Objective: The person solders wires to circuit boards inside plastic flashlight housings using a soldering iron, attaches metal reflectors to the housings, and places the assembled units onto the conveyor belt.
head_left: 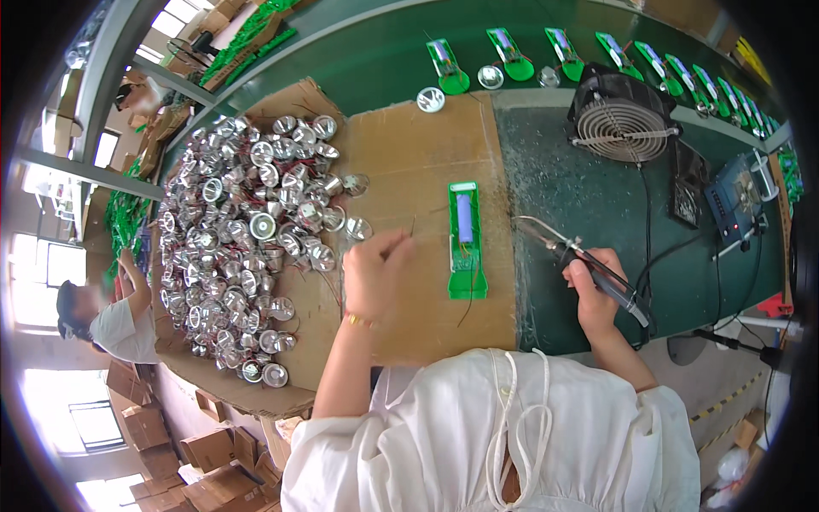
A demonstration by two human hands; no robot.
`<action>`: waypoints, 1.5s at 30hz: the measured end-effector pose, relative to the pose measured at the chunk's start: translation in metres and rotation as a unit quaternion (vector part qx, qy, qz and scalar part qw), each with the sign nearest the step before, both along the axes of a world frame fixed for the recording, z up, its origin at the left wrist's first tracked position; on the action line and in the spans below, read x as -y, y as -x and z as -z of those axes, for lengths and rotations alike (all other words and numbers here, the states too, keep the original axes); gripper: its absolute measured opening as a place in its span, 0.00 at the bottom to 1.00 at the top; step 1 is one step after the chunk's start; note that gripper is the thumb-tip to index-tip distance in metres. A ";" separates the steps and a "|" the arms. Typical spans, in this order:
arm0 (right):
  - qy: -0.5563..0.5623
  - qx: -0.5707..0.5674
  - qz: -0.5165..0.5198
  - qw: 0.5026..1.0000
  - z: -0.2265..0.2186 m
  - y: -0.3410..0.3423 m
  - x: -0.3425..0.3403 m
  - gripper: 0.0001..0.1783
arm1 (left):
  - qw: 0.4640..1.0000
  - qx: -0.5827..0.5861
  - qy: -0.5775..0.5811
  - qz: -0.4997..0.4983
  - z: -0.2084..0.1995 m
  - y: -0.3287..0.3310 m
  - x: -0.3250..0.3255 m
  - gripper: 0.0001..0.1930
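A green plastic housing [467,286] lies on the cardboard sheet in front of me, holding a purple cylindrical battery [465,218], a small circuit board and loose thin wires. My left hand [375,269] hovers left of it, fingers closed and a little blurred; a thin wire end shows at the fingertips, but what they hold is unclear. To the housing's right, my right hand [592,286] grips a soldering iron [616,292] with a thin curved metal tube along it. The iron's tip points left, apart from the housing.
Many silver reflector cups [263,226] with wires fill a cardboard box [320,375] at left. Similar green housings [444,64] line the back. A black fan [623,119] and blue soldering station [735,200], with cables, stand at right. Another person [124,316] is at far left.
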State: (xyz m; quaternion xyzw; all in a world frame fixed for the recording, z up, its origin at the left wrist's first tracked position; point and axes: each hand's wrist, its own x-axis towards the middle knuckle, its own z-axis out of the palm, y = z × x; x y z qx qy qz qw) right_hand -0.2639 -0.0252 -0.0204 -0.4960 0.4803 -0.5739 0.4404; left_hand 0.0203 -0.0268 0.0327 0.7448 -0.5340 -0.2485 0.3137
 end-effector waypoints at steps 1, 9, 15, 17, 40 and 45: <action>0.012 -0.028 -0.033 0.999 -0.005 0.003 -0.005 0.08 | 1.000 -0.023 -0.003 0.010 0.001 0.003 -0.017 0.09; 0.080 -0.102 -0.148 0.980 -0.016 -0.026 -0.023 0.09 | 0.994 -0.065 0.080 0.025 0.028 0.048 -0.041 0.07; 0.039 -0.095 -0.128 0.986 -0.014 -0.032 -0.026 0.09 | 0.994 -0.048 0.097 0.030 0.031 0.051 -0.037 0.06; 0.024 -0.088 -0.133 0.987 -0.015 -0.034 -0.026 0.08 | 0.995 -0.065 0.080 0.018 0.030 0.051 -0.037 0.06; 0.019 -0.052 -0.092 0.994 -0.014 -0.028 -0.030 0.09 | 0.995 -0.043 0.086 0.010 0.032 0.051 -0.033 0.06; 0.023 -0.058 -0.093 0.994 -0.014 -0.027 -0.032 0.09 | 0.995 -0.059 0.075 0.003 0.028 0.053 -0.034 0.05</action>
